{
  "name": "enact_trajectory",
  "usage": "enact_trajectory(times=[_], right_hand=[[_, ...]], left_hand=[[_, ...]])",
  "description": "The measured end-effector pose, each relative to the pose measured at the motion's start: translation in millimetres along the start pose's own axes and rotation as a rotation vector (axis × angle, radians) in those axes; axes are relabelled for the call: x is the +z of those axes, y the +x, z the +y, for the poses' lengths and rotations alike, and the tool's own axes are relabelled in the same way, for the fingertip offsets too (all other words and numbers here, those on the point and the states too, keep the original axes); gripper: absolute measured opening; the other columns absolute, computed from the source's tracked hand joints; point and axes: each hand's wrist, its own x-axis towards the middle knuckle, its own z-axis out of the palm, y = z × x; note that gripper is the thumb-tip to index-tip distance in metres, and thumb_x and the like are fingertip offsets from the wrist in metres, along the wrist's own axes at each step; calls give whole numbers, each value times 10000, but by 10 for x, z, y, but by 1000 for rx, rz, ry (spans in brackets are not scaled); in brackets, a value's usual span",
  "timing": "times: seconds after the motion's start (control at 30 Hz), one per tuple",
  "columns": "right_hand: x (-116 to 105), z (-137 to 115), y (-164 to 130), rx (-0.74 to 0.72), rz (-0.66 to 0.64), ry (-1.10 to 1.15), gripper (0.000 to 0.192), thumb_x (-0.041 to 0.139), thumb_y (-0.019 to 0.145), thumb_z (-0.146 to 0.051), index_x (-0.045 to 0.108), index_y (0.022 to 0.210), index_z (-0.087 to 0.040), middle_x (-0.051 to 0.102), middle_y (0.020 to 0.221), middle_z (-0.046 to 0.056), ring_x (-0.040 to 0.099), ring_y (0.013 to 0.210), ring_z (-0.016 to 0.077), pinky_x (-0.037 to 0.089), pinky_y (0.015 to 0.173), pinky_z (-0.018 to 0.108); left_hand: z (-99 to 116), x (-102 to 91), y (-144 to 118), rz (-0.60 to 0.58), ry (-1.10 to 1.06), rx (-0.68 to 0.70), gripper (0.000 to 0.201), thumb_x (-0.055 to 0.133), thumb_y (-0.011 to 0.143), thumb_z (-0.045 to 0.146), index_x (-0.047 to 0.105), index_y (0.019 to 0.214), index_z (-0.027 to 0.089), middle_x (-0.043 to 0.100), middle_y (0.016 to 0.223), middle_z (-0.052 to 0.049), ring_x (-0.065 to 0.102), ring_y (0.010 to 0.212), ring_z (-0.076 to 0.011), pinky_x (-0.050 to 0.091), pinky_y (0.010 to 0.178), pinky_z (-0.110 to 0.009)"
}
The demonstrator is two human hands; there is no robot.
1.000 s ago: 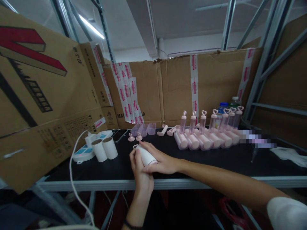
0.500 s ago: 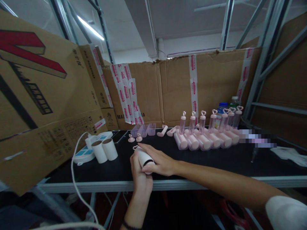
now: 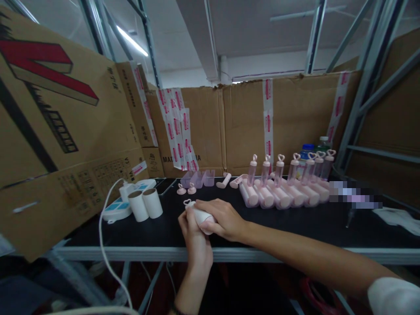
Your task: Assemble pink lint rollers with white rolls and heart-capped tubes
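Note:
In front of me, over the table's near edge, both hands are closed round a white paper roll (image 3: 200,215), apparently for a lint roller. My left hand (image 3: 196,238) wraps it from below and the left. Fingers of my right hand (image 3: 225,218) lie over its top, with the thumb at the near end. That near end looks pale pink and rounded. A pink heart-shaped loop (image 3: 187,202) sticks out past the far end. Just beyond my hands, two pink heart-topped caps (image 3: 191,188) stand on the black tabletop (image 3: 173,234).
Two white paper rolls (image 3: 152,203) stand at left beside a power strip (image 3: 116,211) with a white cable (image 3: 102,245). Right of centre is a row of pink cases (image 3: 282,197) with upright heart-topped handles. Lilac trays (image 3: 197,179) sit by the cardboard wall (image 3: 243,127).
The dark gap at the roll's near end has gone, and the pink end piece now sits against the roll. Both hands keep their grip; the view has shifted slightly.

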Motion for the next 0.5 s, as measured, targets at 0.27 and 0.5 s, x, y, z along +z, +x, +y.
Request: enact_trajectory(times=[0.27,0.5], right_hand=[[-9,48,-39,-192,67,-142,614,449,1026,-625,584,1392,-150,677,1366,177,676,1203,271,456,1097,484],[4,-98,18,-346,29,-236,383,450,1083,-361,603,1348,-130,640,1416,156,584,1317,249,428,1168,446]], left_hand=[[19,-1,-71,-8,-3,-34,283,720,873,448,601,1020,238,631,973,19,637,823,-127,495,644,-214],[-88,-114,10,-55,-21,-77,291,734,815,408,618,995,210,678,972,-25,681,814,-164,541,647,-257]])
